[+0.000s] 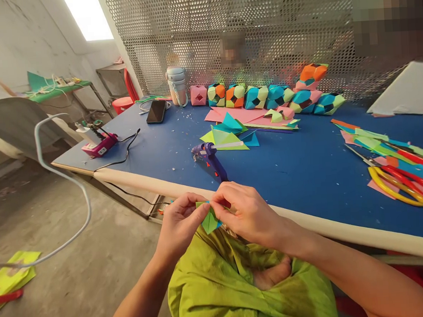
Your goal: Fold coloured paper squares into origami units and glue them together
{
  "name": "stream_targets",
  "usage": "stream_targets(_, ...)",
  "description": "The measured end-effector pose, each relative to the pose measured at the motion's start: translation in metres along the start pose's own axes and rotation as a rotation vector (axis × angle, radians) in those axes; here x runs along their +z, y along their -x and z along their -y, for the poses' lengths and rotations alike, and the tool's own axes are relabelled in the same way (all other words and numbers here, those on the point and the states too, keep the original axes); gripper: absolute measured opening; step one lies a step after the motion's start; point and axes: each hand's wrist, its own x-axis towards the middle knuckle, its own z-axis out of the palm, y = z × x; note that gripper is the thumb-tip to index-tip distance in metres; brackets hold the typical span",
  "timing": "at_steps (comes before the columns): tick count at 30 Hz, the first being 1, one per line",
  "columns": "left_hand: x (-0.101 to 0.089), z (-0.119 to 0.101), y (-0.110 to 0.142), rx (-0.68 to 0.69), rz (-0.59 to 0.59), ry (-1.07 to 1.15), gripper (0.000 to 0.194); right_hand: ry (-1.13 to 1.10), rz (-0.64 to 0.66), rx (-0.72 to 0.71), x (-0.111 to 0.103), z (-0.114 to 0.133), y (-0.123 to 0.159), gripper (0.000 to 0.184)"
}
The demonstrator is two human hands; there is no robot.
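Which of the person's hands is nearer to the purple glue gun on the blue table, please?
The right hand: it sits just below the purple glue gun, nearly under its handle. The left hand is further off, down and to the left, pinching the same green folded paper.

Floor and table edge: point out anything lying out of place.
Yellow-green paper sheets lie on the concrete floor at lower left, away from the paper on the blue table. The glue gun lies near the table's front edge. Both hands pinch a folded green paper piece.
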Motion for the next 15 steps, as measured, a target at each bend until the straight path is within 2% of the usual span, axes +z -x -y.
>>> stream_targets(5, 0.0003, 0.0060, 0.0005, 0.064, -0.087, -0.124, 0.010, -0.063, -0.029, -0.009, 0.0048, -0.0002, 0.0012, 0.019)
stream_targets(8, 0.0029, 0.0077, 0.0007, 0.112, -0.154, -0.140, 0.009, -0.151, 0.003, 0.073, 0.0055, 0.0015, 0.0021, 0.015)
stream_targets(11, 0.0040, 0.0054, -0.0001, 0.119, -0.134, -0.121, 0.007, -0.176, 0.006, 0.132, 0.0053, 0.0014, 0.0031, 0.013)
stream_targets(15, 0.0022, -0.0016, 0.0001, 0.109, -0.087, -0.136, 0.009, 0.021, -0.052, -0.009, 0.0092, -0.0049, 0.0046, 0.016)
